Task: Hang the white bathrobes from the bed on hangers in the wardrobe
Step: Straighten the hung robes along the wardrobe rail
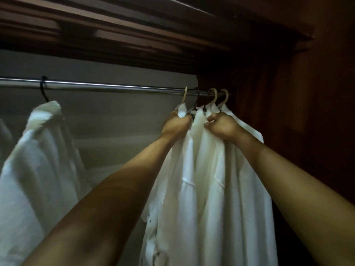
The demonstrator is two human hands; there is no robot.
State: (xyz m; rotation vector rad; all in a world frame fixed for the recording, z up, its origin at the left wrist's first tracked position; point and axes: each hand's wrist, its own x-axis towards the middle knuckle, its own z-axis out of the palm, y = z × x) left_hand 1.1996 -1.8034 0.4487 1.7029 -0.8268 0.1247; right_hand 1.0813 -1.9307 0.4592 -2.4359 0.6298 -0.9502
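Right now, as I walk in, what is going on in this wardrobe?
A person reaches with both arms into a dark wooden wardrobe. Several white bathrobes hang close together on hangers at the right end of the metal rail. The left hand grips the collar of the leftmost one, and the right hand grips the fabric of those beside it. One more bathrobe hangs apart at the left, on a black hook.

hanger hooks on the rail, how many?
5. Black hook at the left of the rail, above a lone robe. Four bunched at the right end above the bathrobes, left to right: cream hook, dark hook, second cream hook, third cream hook. More may hide off-frame left.
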